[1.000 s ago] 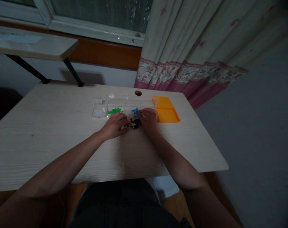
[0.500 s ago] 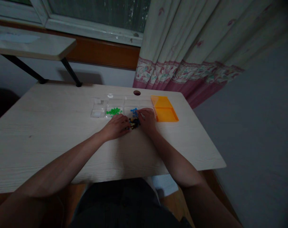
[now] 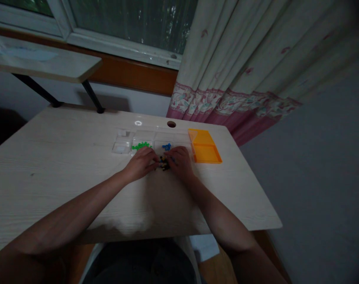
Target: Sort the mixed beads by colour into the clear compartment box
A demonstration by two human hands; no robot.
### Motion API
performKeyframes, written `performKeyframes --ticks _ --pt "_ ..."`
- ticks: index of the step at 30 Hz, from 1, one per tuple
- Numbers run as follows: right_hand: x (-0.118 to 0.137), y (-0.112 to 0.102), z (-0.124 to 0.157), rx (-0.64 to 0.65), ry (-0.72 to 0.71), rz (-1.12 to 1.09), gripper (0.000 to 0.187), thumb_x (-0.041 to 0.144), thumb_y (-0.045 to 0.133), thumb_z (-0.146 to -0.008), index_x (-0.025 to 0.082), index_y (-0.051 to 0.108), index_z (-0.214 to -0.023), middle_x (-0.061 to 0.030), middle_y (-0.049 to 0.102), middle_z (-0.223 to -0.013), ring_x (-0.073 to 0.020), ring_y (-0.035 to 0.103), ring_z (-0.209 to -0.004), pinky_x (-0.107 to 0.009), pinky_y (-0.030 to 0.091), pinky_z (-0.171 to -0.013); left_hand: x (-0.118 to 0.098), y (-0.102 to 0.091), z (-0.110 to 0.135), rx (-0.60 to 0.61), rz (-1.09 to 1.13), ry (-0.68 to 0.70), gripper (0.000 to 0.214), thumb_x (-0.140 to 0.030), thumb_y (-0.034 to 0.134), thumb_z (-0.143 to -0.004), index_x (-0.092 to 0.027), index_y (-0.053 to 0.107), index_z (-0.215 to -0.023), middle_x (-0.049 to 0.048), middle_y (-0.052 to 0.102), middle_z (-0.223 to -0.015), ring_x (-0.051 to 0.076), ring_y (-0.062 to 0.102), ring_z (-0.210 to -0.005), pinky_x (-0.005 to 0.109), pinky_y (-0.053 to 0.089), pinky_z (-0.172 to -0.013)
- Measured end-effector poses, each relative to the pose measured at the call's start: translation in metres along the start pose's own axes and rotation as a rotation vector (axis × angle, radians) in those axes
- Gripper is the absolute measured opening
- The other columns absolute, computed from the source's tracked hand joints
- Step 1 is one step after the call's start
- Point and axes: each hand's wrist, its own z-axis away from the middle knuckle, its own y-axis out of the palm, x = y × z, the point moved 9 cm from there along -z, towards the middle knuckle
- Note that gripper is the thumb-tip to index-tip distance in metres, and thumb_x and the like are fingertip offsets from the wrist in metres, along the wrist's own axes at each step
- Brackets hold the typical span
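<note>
A small pile of dark and yellowish pieces (image 3: 164,165) lies on the table between my hands. My left hand (image 3: 140,162) touches its left side, fingers bent and tips drawn together; anything in them is too small to make out. From the right, my right hand (image 3: 181,162) reaches over the pile with fingers curled into a pinch, their contents hidden. Just beyond the hands, small bright green pieces (image 3: 142,146) fill part of one clear compartment. Blue pieces (image 3: 166,147) sit in the clear compartment to its right.
An orange two-part tray (image 3: 207,154) stands right of the clear compartments. At left is a small clear box (image 3: 121,148). A round hole (image 3: 171,124) pierces the table (image 3: 79,169) near its back edge. A raised shelf (image 3: 55,63) stands at back left; a curtain (image 3: 214,90) hangs behind.
My right hand has come back from the blue pieces toward me and onto the pile. My left hand stays beside the pile, its fingers drawn closer together. The view has tilted slightly upward.
</note>
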Motion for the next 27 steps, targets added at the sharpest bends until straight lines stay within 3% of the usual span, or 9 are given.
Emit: performKeyframes --ticks 6,11,23,27 --pt "0.026 0.009 0.01 0.099 -0.132 0.004 0.02 0.036 0.065 -0.088 0.026 0.074 -0.103 -0.0051 0.073 -0.096 -0.0207 0.061 -0.099 -0.038 0.045 -0.094 0.005 -0.008 -0.001 -0.056 0.073 -0.051 0.018 -0.033 0.054 -0.095 -0.018 0.059 -0.088 0.0052 0.057 -0.088 0.021 0.051 -0.091 0.035 0.041 -0.081" --pt "0.035 0.004 0.012 -0.007 -0.17 0.004 0.015 0.034 0.065 -0.089 0.023 0.074 -0.095 -0.0049 0.074 -0.089 -0.0192 0.062 -0.092 -0.036 0.047 -0.088 0.005 -0.006 -0.001 -0.034 0.106 -0.046 0.019 -0.034 0.054 -0.095 -0.018 0.058 -0.085 0.004 0.057 -0.085 0.02 0.051 -0.088 0.034 0.04 -0.079" --pt "0.029 0.011 0.013 0.038 -0.119 0.028 0.012 0.032 0.065 -0.09 0.026 0.076 -0.091 -0.0031 0.074 -0.083 -0.0189 0.063 -0.088 -0.036 0.047 -0.085 0.004 -0.003 -0.002 -0.023 0.126 -0.028 0.024 -0.034 0.048 -0.098 -0.018 0.059 -0.084 0.0048 0.057 -0.083 0.019 0.051 -0.086 0.033 0.041 -0.078" --pt "0.012 0.0 0.008 -0.014 -0.019 0.064 0.013 0.032 0.064 -0.09 0.027 0.076 -0.091 -0.0028 0.073 -0.082 -0.0196 0.062 -0.088 -0.038 0.045 -0.089 0.006 -0.008 -0.002 -0.065 0.131 -0.062 0.026 -0.032 0.045 -0.099 -0.018 0.059 -0.084 0.0048 0.057 -0.082 0.019 0.051 -0.085 0.033 0.042 -0.077"
